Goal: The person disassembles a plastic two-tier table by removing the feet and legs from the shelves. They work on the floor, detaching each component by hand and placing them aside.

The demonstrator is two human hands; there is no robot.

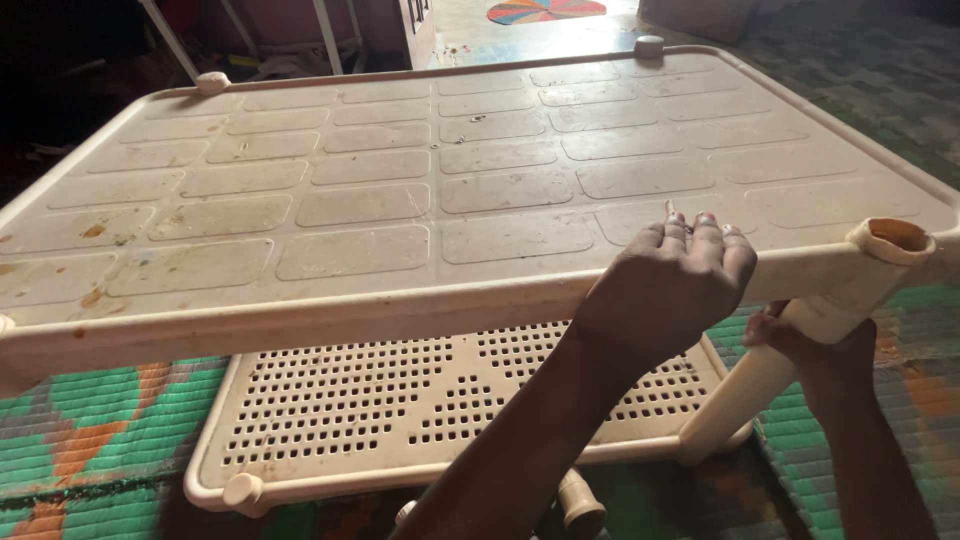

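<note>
On the floor of the room, over a green and orange woven mat (pixel 90 420), a person holds up a cream plastic tabletop (pixel 400 170) so that it tilts toward them. Its upper face is moulded in rows of rounded rectangles and carries brown stains and specks near the left end. The left hand (pixel 670 285) grips the tabletop's near edge close to the right corner — the fingers (pixel 700 232) lie pressed side by side, curled over the rim and resting on the top face, while the thumb is hidden under the edge. The right hand (pixel 815 355) is just beside it, below the corner, wrapped around a cream tubular leg (pixel 750 395) that runs up into the round corner socket (pixel 890 240); its fingers are closed about the leg, though most of them are out of sight behind it. The leg slants down and to the left, its lower end meeting the corner of a perforated plastic shelf (pixel 400 410) that lies flat on the mat under the tabletop. Small round pegs stick out at the shelf's near corners. At the far corners of the tabletop sit two more round sockets — one left, one right. Beyond them a bright round rug (pixel 545 10) lies on the floor.
</note>
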